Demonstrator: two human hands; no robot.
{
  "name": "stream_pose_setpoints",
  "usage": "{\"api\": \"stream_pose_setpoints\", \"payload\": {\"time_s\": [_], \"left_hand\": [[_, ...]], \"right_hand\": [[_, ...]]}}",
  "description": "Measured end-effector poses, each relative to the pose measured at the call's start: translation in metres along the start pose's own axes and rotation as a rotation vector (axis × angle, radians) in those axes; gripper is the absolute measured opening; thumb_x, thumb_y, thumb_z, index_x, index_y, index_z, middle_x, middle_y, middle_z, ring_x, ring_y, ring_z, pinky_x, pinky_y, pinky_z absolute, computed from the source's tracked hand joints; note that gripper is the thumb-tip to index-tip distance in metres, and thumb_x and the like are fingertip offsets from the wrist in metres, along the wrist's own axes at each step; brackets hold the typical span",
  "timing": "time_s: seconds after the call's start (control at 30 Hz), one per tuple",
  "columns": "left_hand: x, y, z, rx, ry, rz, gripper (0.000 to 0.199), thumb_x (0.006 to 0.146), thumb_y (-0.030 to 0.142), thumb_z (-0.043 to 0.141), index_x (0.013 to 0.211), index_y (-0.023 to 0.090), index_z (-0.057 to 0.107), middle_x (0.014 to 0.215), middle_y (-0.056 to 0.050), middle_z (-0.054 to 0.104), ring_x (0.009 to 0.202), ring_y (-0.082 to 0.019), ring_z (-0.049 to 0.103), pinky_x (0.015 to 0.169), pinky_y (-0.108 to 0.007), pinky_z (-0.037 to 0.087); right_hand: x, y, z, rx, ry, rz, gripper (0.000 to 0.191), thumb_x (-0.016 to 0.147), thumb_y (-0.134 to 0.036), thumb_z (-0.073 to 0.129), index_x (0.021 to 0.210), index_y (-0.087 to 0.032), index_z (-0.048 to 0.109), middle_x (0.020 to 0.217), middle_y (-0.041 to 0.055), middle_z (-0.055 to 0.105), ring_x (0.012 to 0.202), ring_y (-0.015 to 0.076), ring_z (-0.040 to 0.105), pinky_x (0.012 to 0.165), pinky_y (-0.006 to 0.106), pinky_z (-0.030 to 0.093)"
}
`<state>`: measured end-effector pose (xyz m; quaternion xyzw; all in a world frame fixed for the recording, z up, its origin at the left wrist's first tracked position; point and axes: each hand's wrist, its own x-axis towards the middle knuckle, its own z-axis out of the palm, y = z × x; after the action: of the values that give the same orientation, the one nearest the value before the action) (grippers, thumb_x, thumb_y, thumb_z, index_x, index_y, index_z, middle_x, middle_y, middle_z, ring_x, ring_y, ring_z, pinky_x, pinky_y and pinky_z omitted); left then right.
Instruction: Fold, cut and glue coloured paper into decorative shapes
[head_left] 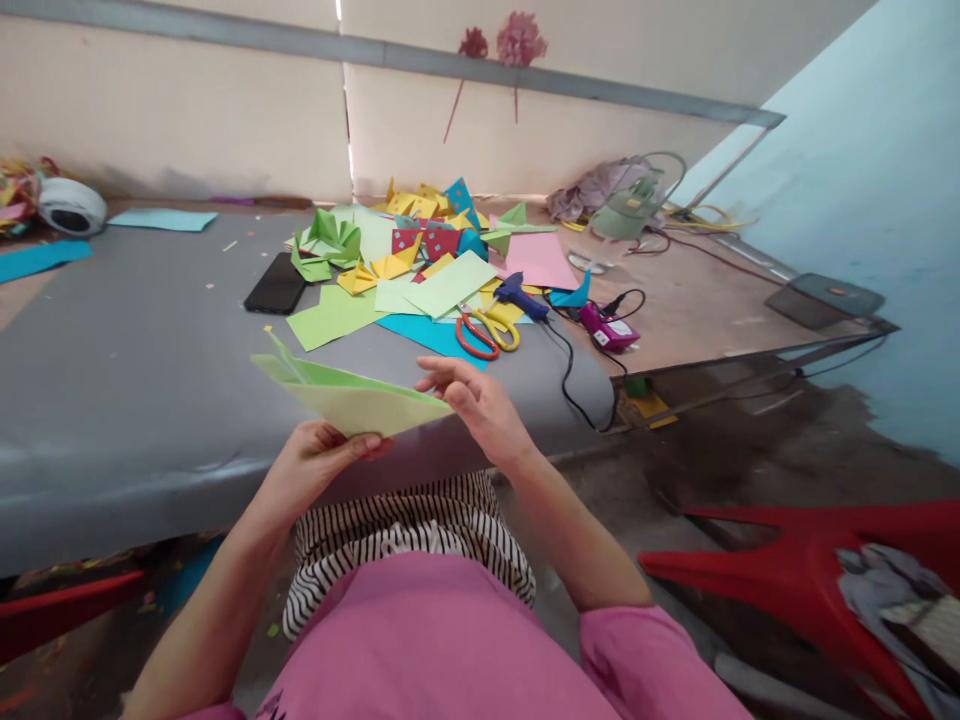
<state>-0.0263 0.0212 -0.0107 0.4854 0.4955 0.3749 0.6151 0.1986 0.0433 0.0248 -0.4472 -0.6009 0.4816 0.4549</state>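
A folded light green paper point(367, 402) is held above the near edge of the grey-covered table point(150, 400). My left hand point(330, 455) pinches its lower edge, thumb on the near face and fingers mostly hidden behind. At the paper's right tip is my right hand point(476, 405), its fingers apart and close to or touching the tip. Beyond the hands lie scissors point(487, 335) with red and yellow handles, a blue glue gun point(521, 297), a green sheet point(334, 315) and a pale green sheet point(451, 284).
A black phone point(276, 284) lies left of a pile of folded papers point(427, 240). A magenta box point(609, 328) with cables sits to the right. A white roll point(73, 206) stands far left. A red chair point(810, 560) is at the lower right.
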Motion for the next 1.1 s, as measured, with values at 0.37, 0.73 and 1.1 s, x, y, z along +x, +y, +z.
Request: {"api": "stream_pose_setpoints", "payload": {"time_s": [0.37,0.73,1.1], "left_hand": [[0.002,0.011,-0.014,-0.179,-0.044,0.054,0.081,0.067,0.043,0.089,0.142,0.030,0.059,0.126,-0.012,0.073,0.089,-0.024,0.075,0.072,-0.030,0.061],[0.032,0.030,-0.031,-0.001,-0.080,-0.011,0.078,0.068,0.039,0.082,0.140,0.023,0.058,0.073,0.002,0.064,0.059,-0.012,0.056,0.053,-0.021,0.044],[0.090,0.065,-0.052,0.998,0.028,0.204,0.050,0.072,0.028,0.051,0.112,0.021,0.080,0.092,-0.007,0.078,0.069,-0.021,0.062,0.064,-0.027,0.042]], "right_hand": [[-0.001,0.002,0.001,-0.226,-0.119,-0.012,0.034,0.090,-0.048,0.064,0.073,-0.018,0.067,0.066,-0.0031,0.051,0.061,0.0101,0.041,0.056,0.024,0.031],[0.017,0.023,0.003,-0.045,0.095,-0.003,0.028,0.083,-0.046,0.067,0.091,-0.020,0.060,0.075,-0.0030,0.061,0.065,0.0105,0.054,0.061,0.024,0.043],[0.020,0.019,0.003,-0.390,-0.015,0.200,0.055,0.088,-0.026,0.062,0.140,-0.015,0.048,0.066,-0.0029,0.070,0.060,0.0142,0.064,0.059,0.026,0.046]]}}
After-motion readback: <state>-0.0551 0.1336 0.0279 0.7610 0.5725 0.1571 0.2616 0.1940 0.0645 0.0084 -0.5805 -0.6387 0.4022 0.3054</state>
